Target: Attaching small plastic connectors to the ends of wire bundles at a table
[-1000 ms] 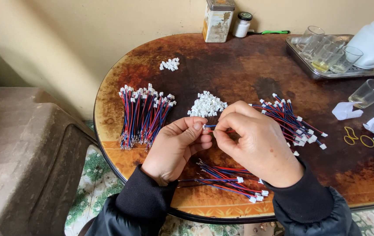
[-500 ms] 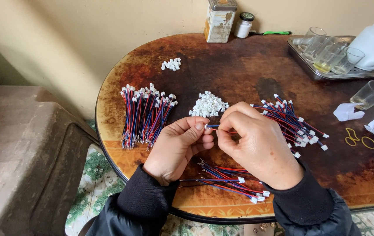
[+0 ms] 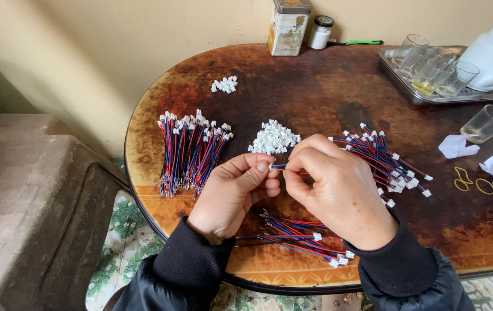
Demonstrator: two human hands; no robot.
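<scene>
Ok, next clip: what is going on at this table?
A person sits at a round brown table and pinches one thin red and blue wire between both hands. The left hand and right hand meet over the table's near half. A heap of small white plastic connectors lies just beyond the fingers. A neat bundle of wires sits to the left, a looser pile to the right, and a few more wires lie under the wrists.
</scene>
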